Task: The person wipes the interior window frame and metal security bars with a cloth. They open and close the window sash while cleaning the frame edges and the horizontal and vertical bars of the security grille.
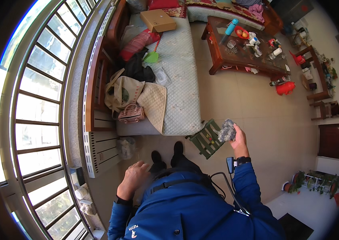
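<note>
A bunched-up grey mottled cloth (227, 131) is in my right hand (239, 143), gripped by the fingers and held out to the right. Just beyond it stands a low green slatted stool (206, 138), partly behind the cloth. My left hand (134, 178) is raised in front of my left side, back of the hand up. Its fingers are loosely bent and a little blurred, with nothing seen in them. Near that hand, on the floor by the radiator, sits a clear plastic bag (126, 148) with things inside.
Ahead is a long quilted sofa (181, 88) with a pink handbag (132, 113), a cloth tote bag (123, 92), a green fly swatter (152, 57) and a cardboard box (158, 21). A wooden coffee table (217, 52) stands farther right, near a red thermos (285, 88). Barred windows (39, 108) line the left.
</note>
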Demonstrator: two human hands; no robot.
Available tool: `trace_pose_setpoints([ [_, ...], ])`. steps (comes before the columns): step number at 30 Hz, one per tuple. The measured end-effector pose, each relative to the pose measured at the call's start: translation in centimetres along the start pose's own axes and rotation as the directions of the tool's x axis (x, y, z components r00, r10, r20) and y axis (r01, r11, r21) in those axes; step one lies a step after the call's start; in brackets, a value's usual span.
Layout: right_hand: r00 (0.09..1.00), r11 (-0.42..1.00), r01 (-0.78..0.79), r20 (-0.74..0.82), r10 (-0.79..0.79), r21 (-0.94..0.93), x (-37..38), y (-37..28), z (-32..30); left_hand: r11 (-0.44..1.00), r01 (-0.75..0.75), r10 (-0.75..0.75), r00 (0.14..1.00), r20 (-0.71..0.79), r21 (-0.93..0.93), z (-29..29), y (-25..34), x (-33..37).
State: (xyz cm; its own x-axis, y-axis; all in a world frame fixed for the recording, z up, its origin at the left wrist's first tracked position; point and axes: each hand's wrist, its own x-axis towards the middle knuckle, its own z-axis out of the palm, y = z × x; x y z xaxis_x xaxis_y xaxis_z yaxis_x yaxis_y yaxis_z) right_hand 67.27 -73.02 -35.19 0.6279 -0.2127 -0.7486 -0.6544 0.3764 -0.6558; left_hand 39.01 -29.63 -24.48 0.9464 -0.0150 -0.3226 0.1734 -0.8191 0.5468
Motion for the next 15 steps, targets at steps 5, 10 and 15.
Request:
trace_pose_setpoints([
  [5, 1.000, 0.992, 0.005, -0.031, -0.001, 0.129, -1.2, 0.4, -5.4, 0.992, -0.101, 0.096, 0.992, 0.077, 0.069, 0.9, 1.2, 1.7],
  [10, 0.991, 0.990, -0.050, -0.116, 0.066, 0.135, -4.3, 4.6, -12.2, 0.970, -0.220, 0.209, 0.972, 0.103, 0.107, 1.9, 0.6, 3.6],
  [15, 0.990, 0.985, -0.113, -0.067, 0.123, 0.131, -5.0, 6.9, -17.0, 0.947, -0.205, 0.146, 0.961, 0.236, 0.248, 4.1, 0.9, 3.8],
])
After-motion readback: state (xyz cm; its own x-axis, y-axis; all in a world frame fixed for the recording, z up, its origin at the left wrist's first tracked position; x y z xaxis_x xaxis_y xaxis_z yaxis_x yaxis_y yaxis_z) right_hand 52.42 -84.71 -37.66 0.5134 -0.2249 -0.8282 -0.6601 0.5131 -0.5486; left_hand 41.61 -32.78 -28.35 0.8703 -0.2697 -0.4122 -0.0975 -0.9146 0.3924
